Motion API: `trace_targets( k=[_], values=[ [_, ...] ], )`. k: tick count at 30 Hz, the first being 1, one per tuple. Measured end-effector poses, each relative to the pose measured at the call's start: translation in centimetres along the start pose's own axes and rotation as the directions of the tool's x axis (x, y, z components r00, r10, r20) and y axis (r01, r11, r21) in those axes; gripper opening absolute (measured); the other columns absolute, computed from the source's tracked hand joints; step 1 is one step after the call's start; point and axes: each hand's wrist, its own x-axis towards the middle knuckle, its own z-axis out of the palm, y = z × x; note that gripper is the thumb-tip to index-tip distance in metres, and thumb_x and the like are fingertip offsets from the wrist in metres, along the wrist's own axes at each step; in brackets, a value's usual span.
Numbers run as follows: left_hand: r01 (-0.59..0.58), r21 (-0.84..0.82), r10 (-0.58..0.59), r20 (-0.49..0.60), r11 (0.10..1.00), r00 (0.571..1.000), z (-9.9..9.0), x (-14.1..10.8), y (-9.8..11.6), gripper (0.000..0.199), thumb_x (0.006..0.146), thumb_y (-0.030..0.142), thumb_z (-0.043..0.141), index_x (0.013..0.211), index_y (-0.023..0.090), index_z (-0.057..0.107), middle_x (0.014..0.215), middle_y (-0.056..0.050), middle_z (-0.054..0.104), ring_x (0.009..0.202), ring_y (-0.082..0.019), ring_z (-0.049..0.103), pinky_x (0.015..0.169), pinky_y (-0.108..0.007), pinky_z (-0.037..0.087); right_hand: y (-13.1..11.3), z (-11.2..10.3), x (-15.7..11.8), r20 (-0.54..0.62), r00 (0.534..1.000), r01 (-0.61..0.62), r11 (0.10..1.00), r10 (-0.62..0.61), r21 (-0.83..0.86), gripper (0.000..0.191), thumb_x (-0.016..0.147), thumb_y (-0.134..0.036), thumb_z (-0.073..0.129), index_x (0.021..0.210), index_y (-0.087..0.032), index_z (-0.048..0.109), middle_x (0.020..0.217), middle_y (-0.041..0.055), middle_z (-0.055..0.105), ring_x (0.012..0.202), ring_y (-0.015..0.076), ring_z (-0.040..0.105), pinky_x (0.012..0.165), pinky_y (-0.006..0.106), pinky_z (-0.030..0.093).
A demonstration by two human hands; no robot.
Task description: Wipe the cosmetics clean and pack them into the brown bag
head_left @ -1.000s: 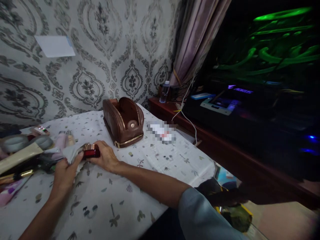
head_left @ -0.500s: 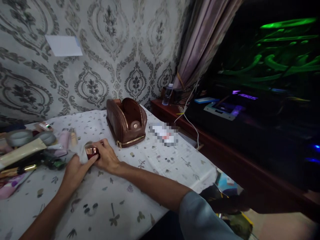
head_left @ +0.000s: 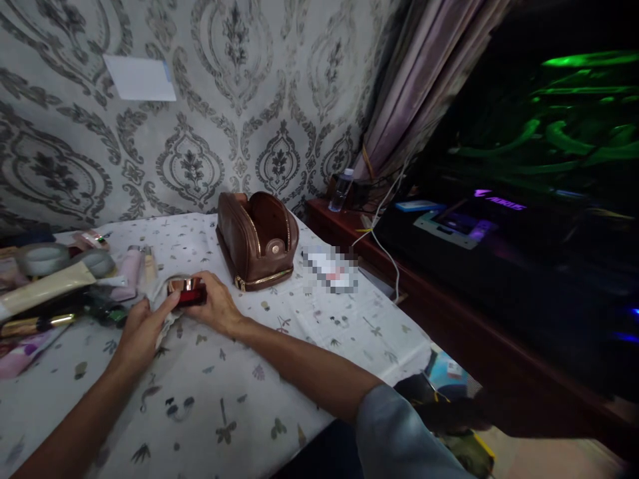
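A red cosmetic jar with a shiny rose-gold lid (head_left: pixel 186 291) is tilted above the table. My right hand (head_left: pixel 215 306) grips it from the right, fingers curled around its far side. My left hand (head_left: pixel 144 332) holds a crumpled white wipe (head_left: pixel 167 326) against the jar's left side, thumb near the lid. Part of the wipe is hidden behind my fingers. Beyond my right hand stands a brown toiletry bag (head_left: pixel 257 246), its top unzipped and gaping.
Tubes, bottles and other cosmetics (head_left: pixel 54 293) are heaped at the left of the patterned tablecloth (head_left: pixel 224 399). A clear bottle (head_left: pixel 341 189) stands on the dark red desk (head_left: pixel 319 213) at the back. A white cable (head_left: pixel 387 256) hangs over the desk edge, near a pixelated item (head_left: pixel 332 269).
The jar has turned so that more of its red side and lid shows. My left hand has shifted slightly, and more of the wipe is visible. The view has moved a little.
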Motion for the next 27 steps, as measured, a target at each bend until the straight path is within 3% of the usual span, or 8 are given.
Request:
trace_targets(
  k=[3, 7, 12, 15, 17, 20, 23, 27],
  values=[
    [0.002, 0.079, -0.004, 0.020, 0.997, 1.000, 0.1, -0.1, 0.7, 0.048, 0.054, 0.061, 0.079, 0.064, 0.019, 0.058, 0.046, 0.006, 0.046, 0.049, -0.014, 0.048, 0.047, -0.023, 0.043, 0.0, -0.1, -0.1, 0.035, 0.999, -0.031, 0.996, 0.028, 0.085, 0.048, 0.068, -0.028, 0.078, 0.109, -0.024, 0.052, 0.086, -0.0061, 0.058, 0.080, 0.0143, 0.059, 0.076, 0.027, 0.049],
    [-0.100, 0.268, 0.110, -0.020, 0.958, 0.994, -0.3, 0.3, 0.7, 0.055, 0.053, 0.071, 0.072, 0.054, 0.021, 0.049, 0.046, 0.005, 0.042, 0.049, -0.012, 0.038, 0.044, -0.024, 0.032, 0.0, 0.1, -0.1, 0.002, 1.000, -0.030, 0.997, 0.029, 0.068, 0.049, 0.066, -0.029, 0.079, 0.107, -0.023, 0.054, 0.087, -0.0049, 0.058, 0.082, 0.0151, 0.059, 0.078, 0.028, 0.049],
    [-0.278, 0.474, 0.318, -0.003, 0.835, 0.948, -0.5, 0.6, -0.4, 0.051, 0.071, 0.065, 0.056, 0.049, 0.024, 0.037, 0.042, 0.005, 0.034, 0.046, -0.012, 0.033, 0.046, -0.026, 0.025, 0.2, 0.3, 0.1, -0.058, 0.998, 0.006, 1.000, -0.006, -0.001, 0.053, 0.063, -0.028, 0.081, 0.109, -0.023, 0.056, 0.096, -0.0013, 0.058, 0.090, 0.0174, 0.058, 0.086, 0.030, 0.048],
    [-0.398, 0.551, 0.437, 0.066, 0.734, 0.897, 0.0, 0.1, -0.9, 0.048, 0.080, 0.055, 0.051, 0.049, 0.025, 0.032, 0.044, 0.004, 0.035, 0.046, -0.013, 0.035, 0.049, -0.027, 0.030, 0.3, 0.3, 0.4, -0.078, 0.997, -0.024, 1.000, 0.025, 0.016, 0.045, 0.065, -0.025, 0.076, 0.105, -0.022, 0.056, 0.093, -0.0013, 0.056, 0.085, 0.0172, 0.057, 0.082, 0.030, 0.048],
    [-0.477, 0.560, 0.485, 0.148, 0.677, 0.862, 0.5, -0.3, -1.0, 0.040, 0.084, 0.047, 0.048, 0.053, 0.024, 0.039, 0.052, 0.001, 0.047, 0.053, -0.015, 0.046, 0.055, -0.028, 0.039, 0.4, 0.2, 0.6, -0.102, 0.994, -0.035, 0.999, 0.037, 0.021, 0.038, 0.066, -0.023, 0.072, 0.100, -0.021, 0.056, 0.091, -0.0009, 0.056, 0.085, 0.0176, 0.055, 0.082, 0.031, 0.048],
    [-0.625, 0.508, 0.574, 0.278, 0.593, 0.770, 0.9, -0.5, -1.2, 0.029, 0.093, 0.037, 0.041, 0.084, 0.017, 0.061, 0.091, -0.010, 0.067, 0.089, -0.023, 0.064, 0.083, -0.035, 0.051, 0.7, 0.3, 0.9, -0.126, 0.992, -0.031, 0.999, 0.029, -0.020, 0.027, 0.064, -0.020, 0.068, 0.088, -0.021, 0.055, 0.083, -0.0012, 0.053, 0.083, 0.0190, 0.052, 0.081, 0.033, 0.046],
    [-0.715, 0.498, 0.623, 0.374, 0.490, 0.687, 0.6, -0.4, -1.5, 0.033, 0.098, 0.031, 0.039, 0.117, 0.013, 0.060, 0.127, -0.016, 0.061, 0.123, -0.026, 0.055, 0.106, -0.042, 0.044, 0.9, 0.4, 1.0, -0.127, 0.991, -0.026, 0.999, 0.029, 0.024, 0.023, 0.060, -0.017, 0.066, 0.078, -0.022, 0.052, 0.079, -0.0017, 0.051, 0.079, 0.0189, 0.050, 0.079, 0.034, 0.047],
    [-0.805, 0.498, 0.635, 0.518, 0.321, 0.573, 0.1, -0.4, -1.6, 0.041, 0.097, 0.022, 0.042, 0.138, 0.018, 0.049, 0.154, -0.014, 0.040, 0.145, -0.027, 0.032, 0.118, -0.047, 0.033, 0.7, -0.1, 0.8, -0.100, 0.994, -0.034, 0.988, 0.049, 0.150, 0.021, 0.064, -0.018, 0.064, 0.083, -0.021, 0.056, 0.085, 0.0027, 0.059, 0.086, 0.0220, 0.056, 0.085, 0.037, 0.048]
  ],
)
